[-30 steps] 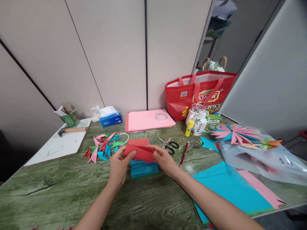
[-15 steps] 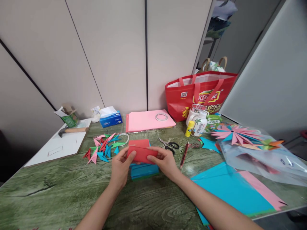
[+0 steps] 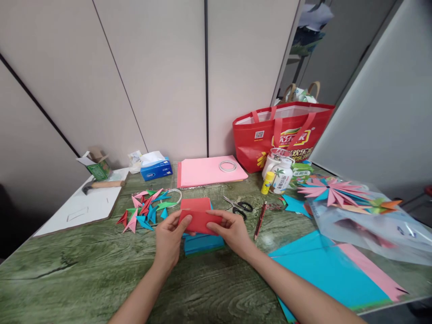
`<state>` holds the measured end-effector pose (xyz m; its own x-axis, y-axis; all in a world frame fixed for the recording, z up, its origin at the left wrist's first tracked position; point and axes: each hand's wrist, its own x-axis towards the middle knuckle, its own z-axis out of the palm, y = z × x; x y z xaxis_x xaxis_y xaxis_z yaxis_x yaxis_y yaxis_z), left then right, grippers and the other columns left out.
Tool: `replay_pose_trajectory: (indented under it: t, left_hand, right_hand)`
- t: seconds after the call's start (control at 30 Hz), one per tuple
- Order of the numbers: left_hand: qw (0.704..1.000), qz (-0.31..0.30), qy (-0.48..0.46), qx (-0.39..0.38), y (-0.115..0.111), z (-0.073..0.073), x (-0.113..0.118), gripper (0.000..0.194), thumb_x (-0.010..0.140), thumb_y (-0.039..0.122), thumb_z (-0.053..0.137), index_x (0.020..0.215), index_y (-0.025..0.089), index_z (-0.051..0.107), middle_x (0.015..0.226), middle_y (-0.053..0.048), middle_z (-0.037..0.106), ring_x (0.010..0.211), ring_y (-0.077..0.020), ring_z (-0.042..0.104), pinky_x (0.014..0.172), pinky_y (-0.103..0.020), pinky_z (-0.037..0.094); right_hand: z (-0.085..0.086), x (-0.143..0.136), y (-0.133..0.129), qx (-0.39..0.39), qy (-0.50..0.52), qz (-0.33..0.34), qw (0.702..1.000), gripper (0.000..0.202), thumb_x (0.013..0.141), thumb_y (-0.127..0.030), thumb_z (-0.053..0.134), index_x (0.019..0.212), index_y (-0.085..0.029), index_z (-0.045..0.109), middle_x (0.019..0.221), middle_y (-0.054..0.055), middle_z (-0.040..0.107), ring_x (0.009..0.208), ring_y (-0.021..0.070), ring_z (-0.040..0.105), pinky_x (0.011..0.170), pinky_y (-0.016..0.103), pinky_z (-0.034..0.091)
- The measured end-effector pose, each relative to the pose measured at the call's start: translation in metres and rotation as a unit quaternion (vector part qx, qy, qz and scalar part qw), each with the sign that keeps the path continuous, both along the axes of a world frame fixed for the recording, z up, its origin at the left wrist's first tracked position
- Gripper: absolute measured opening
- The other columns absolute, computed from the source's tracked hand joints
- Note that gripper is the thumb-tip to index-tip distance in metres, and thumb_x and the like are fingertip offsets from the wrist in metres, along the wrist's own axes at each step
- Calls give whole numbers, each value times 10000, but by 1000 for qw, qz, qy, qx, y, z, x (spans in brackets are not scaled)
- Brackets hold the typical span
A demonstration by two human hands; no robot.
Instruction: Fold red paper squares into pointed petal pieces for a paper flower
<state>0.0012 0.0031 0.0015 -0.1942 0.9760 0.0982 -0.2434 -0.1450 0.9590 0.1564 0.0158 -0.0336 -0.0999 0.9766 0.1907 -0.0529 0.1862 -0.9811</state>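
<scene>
A folded-looking piece of red paper point(image 3: 200, 222) is held up between both hands. My left hand point(image 3: 170, 234) pinches its left end, thumb on the near face. At the opposite end my right hand point(image 3: 232, 227) grips it the same way, with the fingers behind. Beneath and beyond lie a red paper stack point(image 3: 195, 204) and a blue paper stack point(image 3: 203, 245) on the table, partly covered by the held paper and hands. Folded paper pieces point(image 3: 146, 209) in pink, red, blue and green lie to the left. Black-handled scissors point(image 3: 242, 207) rest to the right.
Right of the scissors are a pencil point(image 3: 259, 220), a yellow glue stick point(image 3: 267, 183) and blue sheets point(image 3: 327, 270). Pink paper point(image 3: 205, 171) and a tissue box point(image 3: 156, 169) stand at the back. A hammer point(image 3: 104, 184) lies on a white board point(image 3: 81, 207) at left.
The red paper has tilted slightly and sits a little lower between the hands. Both hands keep their hold, with hardly any other movement.
</scene>
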Motion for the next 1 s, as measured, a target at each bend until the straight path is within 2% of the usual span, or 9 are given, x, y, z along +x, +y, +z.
replay_pose_trajectory:
  t: [0.13,0.23,0.4,0.5,0.63,0.83,1.0]
  left_hand:
    - [1000,4,0,-3,0,-2,-1,225,599,224,720,800,134,679,693,-4,692,469,-107,553,384,-210,485]
    - [1000,4,0,-3,0,-2,-1,227,602,225,719,806,134,677,699,-6,695,480,-110,559,385,-208,485]
    - [1000,10,-4,-3,0,-2,0,224,592,231,723,787,131,677,690,-14,699,473,-111,556,378,-203,475]
    - [1000,11,-7,-7,0,-2,0,227,587,223,727,786,127,677,698,-21,701,487,-118,562,380,-206,480]
    - [1000,18,-11,-7,0,-3,1,216,587,218,726,778,129,679,676,-12,697,479,-116,557,371,-208,480]
    - [1000,25,-14,-10,0,-2,1,202,575,226,734,744,129,681,670,-10,698,487,-122,566,357,-208,484]
    - [999,27,-12,-17,0,-3,1,209,571,231,735,743,126,680,672,-16,699,467,-114,557,358,-207,484]
  right_hand:
    - [2,0,-1,2,5,5,1000,379,631,-375,676,942,-158,680,604,8,599,501,111,487,479,231,449]
    - [5,0,-2,4,0,3,1000,353,635,-362,671,923,-160,685,580,-3,572,475,96,448,461,221,422]
    - [9,0,-4,8,-20,-12,1000,307,643,-297,662,916,-158,684,458,-63,350,425,60,277,393,184,290]
    - [9,1,-3,13,-28,-25,999,326,634,-275,670,937,-154,674,457,-76,273,438,61,240,391,181,240]
    - [5,1,-1,4,-18,-18,1000,322,629,-297,678,918,-153,674,440,-69,350,427,63,292,396,181,289]
    - [3,-1,1,-33,48,7,998,355,590,-364,706,863,-139,677,575,7,611,498,121,517,476,229,442]
    - [7,-4,0,-56,101,25,993,332,568,-370,722,804,-142,671,666,25,679,562,150,594,536,254,485]
